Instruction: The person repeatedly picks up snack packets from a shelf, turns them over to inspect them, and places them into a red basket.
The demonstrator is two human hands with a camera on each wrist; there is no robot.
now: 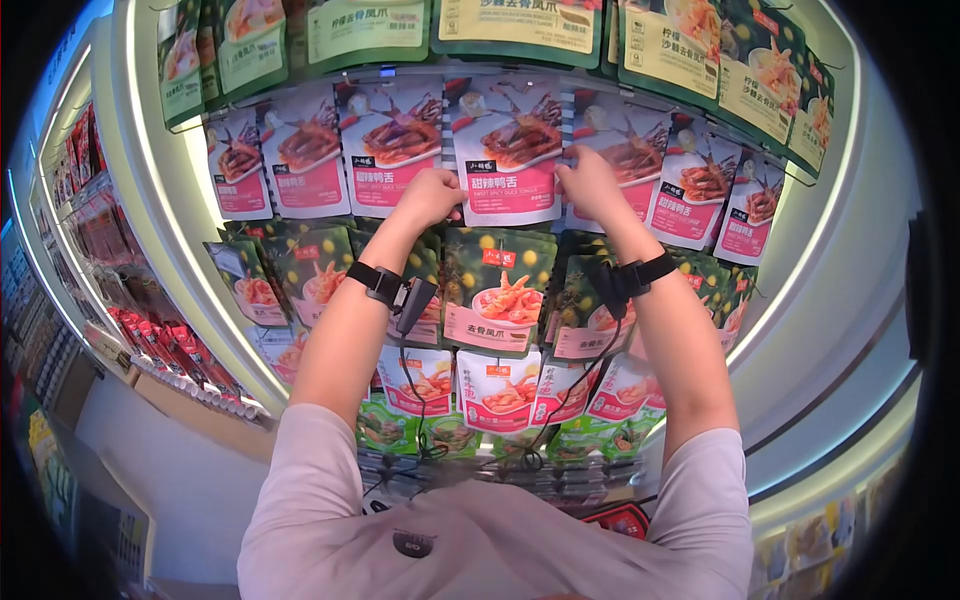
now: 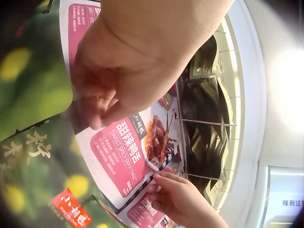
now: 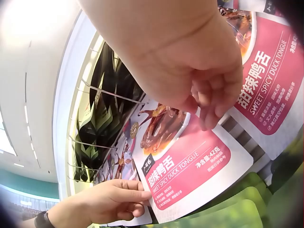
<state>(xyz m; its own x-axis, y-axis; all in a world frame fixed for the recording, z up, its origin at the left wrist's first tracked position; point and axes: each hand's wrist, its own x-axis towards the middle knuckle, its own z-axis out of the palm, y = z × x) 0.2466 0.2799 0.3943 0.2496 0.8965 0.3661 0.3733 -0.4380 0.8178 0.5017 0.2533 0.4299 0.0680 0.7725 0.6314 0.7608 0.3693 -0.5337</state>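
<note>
A pink-and-white pouch of sweet spicy duck tongue (image 1: pixel 508 150) hangs at the front of the middle row, its printed face toward me. My left hand (image 1: pixel 432 196) pinches its left side edge near the lower half. On the opposite edge, my right hand (image 1: pixel 590 186) grips with thumb and curled fingers. In the left wrist view the left hand (image 2: pixel 137 61) covers part of the pouch (image 2: pixel 126 156), with its fingertips on the edge. The right wrist view shows the right hand (image 3: pixel 190 71) at the upper side of the same pouch (image 3: pixel 190 171).
Matching duck tongue pouches (image 1: pixel 390 140) hang on both sides. Green-and-yellow pouches (image 1: pixel 520 25) hang above, dark green chicken-feet pouches (image 1: pixel 498 290) below. Metal hooks (image 3: pixel 109 92) stick out from the display. A lit shelf edge (image 1: pixel 190 210) curves along the left, and cables (image 1: pixel 420 390) dangle from both wrists.
</note>
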